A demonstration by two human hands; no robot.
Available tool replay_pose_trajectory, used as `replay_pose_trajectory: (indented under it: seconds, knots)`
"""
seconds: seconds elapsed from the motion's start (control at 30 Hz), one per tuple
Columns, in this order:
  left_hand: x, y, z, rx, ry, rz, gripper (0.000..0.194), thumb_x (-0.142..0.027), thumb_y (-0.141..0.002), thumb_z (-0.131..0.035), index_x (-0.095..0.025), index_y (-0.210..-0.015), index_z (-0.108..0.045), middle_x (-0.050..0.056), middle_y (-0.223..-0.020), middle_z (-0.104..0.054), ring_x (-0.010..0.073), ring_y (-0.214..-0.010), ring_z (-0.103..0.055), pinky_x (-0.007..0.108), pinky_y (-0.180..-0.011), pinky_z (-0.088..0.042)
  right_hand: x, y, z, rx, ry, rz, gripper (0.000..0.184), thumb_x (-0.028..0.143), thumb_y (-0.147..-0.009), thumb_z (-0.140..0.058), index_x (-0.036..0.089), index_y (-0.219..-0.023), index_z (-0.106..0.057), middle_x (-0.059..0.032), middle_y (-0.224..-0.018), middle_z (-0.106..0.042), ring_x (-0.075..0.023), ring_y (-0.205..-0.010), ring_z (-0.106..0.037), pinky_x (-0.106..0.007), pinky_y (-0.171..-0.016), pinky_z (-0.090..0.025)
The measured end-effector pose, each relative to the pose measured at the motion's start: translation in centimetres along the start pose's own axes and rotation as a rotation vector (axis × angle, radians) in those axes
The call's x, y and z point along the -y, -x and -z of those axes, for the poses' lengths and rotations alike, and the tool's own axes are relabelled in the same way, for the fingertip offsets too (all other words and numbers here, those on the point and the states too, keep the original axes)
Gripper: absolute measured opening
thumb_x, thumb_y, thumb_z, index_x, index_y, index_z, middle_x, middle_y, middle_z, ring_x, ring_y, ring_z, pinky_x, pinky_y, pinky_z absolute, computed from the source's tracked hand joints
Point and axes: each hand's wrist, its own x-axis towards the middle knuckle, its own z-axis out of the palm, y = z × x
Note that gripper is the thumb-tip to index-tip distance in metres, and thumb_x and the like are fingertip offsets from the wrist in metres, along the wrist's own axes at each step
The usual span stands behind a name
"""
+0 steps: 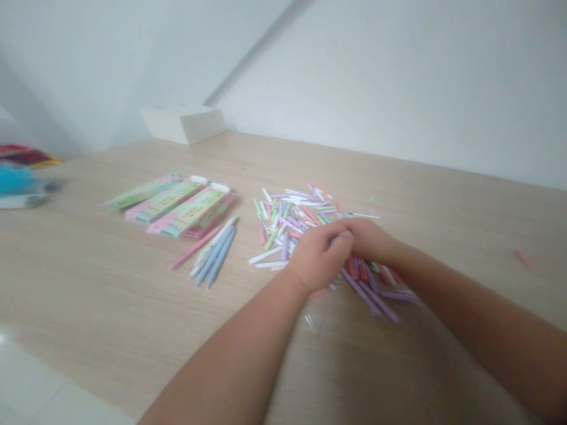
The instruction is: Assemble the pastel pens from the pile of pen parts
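A heap of small pastel pen parts, pink, purple, green and white, lies on the wooden table. My left hand and my right hand meet over the heap's near edge, fingers curled and pressed together. What they pinch is hidden between them. Several purple pen barrels lie just below my right wrist. The picture is blurred.
Assembled pastel pens lie in a row left of the heap. Behind them lie several flat pink-green packets. A white box stands by the wall. Blue and red things sit at the far left. A pink piece lies alone at right.
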Motion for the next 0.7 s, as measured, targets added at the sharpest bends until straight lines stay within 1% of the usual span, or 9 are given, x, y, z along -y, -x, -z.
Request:
replay_pose_trajectory:
  seconds: [0.07, 0.17, 0.3, 0.37, 0.43, 0.5, 0.57, 0.63, 0.7]
  knots:
    - [0.2, 0.0, 0.0, -0.022, 0.015, 0.038, 0.032, -0.034, -0.094, -0.041, -0.018, -0.072, -0.059, 0.000, -0.072, -0.062, 0.0167, -0.077, -0.059, 0.028, -0.074, -0.045, -0.4, 0.6, 0.3, -0.016, -0.057, -0.050, 0.024, 0.032, -0.088, -0.057, 0.022, -0.087, -0.078, -0.0022, -0.089, -0.078, -0.0221, -0.086, -0.069, -0.030, -0.078, -0.051]
    - [0.5, -0.1, 0.0, -0.045, 0.044, 0.072, 0.033, -0.036, -0.094, -0.041, -0.019, -0.070, -0.054, -0.001, -0.067, -0.054, 0.0156, -0.073, -0.055, 0.027, -0.071, -0.043, -1.1, 1.0, 0.4, -0.036, -0.054, -0.103, 0.029, 0.039, -0.092, -0.054, 0.021, -0.085, -0.076, -0.0032, -0.088, -0.077, -0.0225, -0.086, -0.069, -0.031, -0.076, -0.050]
    - [1.5, -0.5, 0.3, -0.096, 0.026, 0.112, 0.034, -0.036, -0.094, -0.038, -0.019, -0.070, -0.055, -0.001, -0.067, -0.052, 0.0158, -0.073, -0.053, 0.028, -0.068, -0.041, -1.8, 1.4, 0.2, -0.038, -0.022, -0.127, 0.031, 0.040, -0.096, -0.051, 0.021, -0.087, -0.074, -0.0042, -0.089, -0.077, -0.0223, -0.086, -0.069, -0.031, -0.074, -0.049]
    - [2.0, -0.7, 0.4, -0.130, 0.020, 0.129, 0.036, -0.037, -0.094, -0.037, -0.019, -0.072, -0.057, 0.000, -0.068, -0.052, 0.0164, -0.074, -0.053, 0.028, -0.067, -0.041, -2.0, 1.8, 0.1, -0.055, -0.029, -0.132, 0.030, 0.040, -0.097, -0.051, 0.022, -0.093, -0.074, -0.0044, -0.094, -0.078, -0.0223, -0.088, -0.070, -0.031, -0.076, -0.050]
    - [2.3, -0.8, 0.5, -0.152, 0.030, 0.146, 0.037, -0.039, -0.095, -0.036, -0.019, -0.073, -0.059, 0.000, -0.068, -0.054, 0.0166, -0.075, -0.054, 0.028, -0.068, -0.041, -2.0, 2.3, 0.0, -0.067, -0.047, -0.181, 0.030, 0.041, -0.098, -0.050, 0.023, -0.106, -0.073, -0.0039, -0.091, -0.077, -0.0215, -0.081, -0.071, -0.030, -0.072, -0.052]
    - [2.5, -0.8, 0.5, -0.161, 0.039, 0.163, 0.038, -0.039, -0.095, -0.037, -0.018, -0.073, -0.060, -0.001, -0.068, -0.055, 0.0165, -0.075, -0.054, 0.028, -0.068, -0.040, -1.8, 3.0, 0.0, -0.027, -0.093, -0.263, 0.038, 0.046, -0.100, -0.048, 0.025, -0.123, -0.068, -0.0018, -0.078, -0.074, -0.0199, -0.062, -0.068, -0.031, -0.061, -0.051]
    - [2.5, -0.8, 0.5, -0.163, 0.035, 0.167, 0.037, -0.039, -0.095, -0.038, -0.018, -0.073, -0.060, -0.001, -0.068, -0.055, 0.0163, -0.075, -0.054, 0.028, -0.068, -0.040, -1.6, 3.4, 0.1, 0.040, -0.145, -0.323, 0.047, 0.052, -0.101, -0.043, 0.026, -0.136, -0.059, 0.0007, -0.065, -0.069, -0.0188, -0.045, -0.060, -0.031, -0.052, -0.048]
    - [2.5, -0.7, 0.4, -0.158, 0.015, 0.165, 0.037, -0.039, -0.095, -0.039, -0.019, -0.072, -0.060, -0.001, -0.068, -0.055, 0.0161, -0.075, -0.054, 0.028, -0.067, -0.039, -1.5, 3.5, 0.2, 0.049, -0.145, -0.306, 0.050, 0.053, -0.101, -0.043, 0.025, -0.140, -0.056, -0.0003, -0.067, -0.070, -0.0191, -0.044, -0.060, -0.032, -0.052, -0.049]
    - [2.5, -0.7, 0.4, -0.145, -0.010, 0.166, 0.037, -0.038, -0.095, -0.038, -0.019, -0.072, -0.060, -0.001, -0.068, -0.055, 0.0160, -0.075, -0.055, 0.028, -0.068, -0.039, -1.6, 3.3, 0.4, -0.001, -0.082, -0.248, 0.051, 0.050, -0.099, -0.049, 0.022, -0.140, -0.057, -0.0045, -0.078, -0.075, -0.0210, -0.054, -0.065, -0.034, -0.060, -0.052]
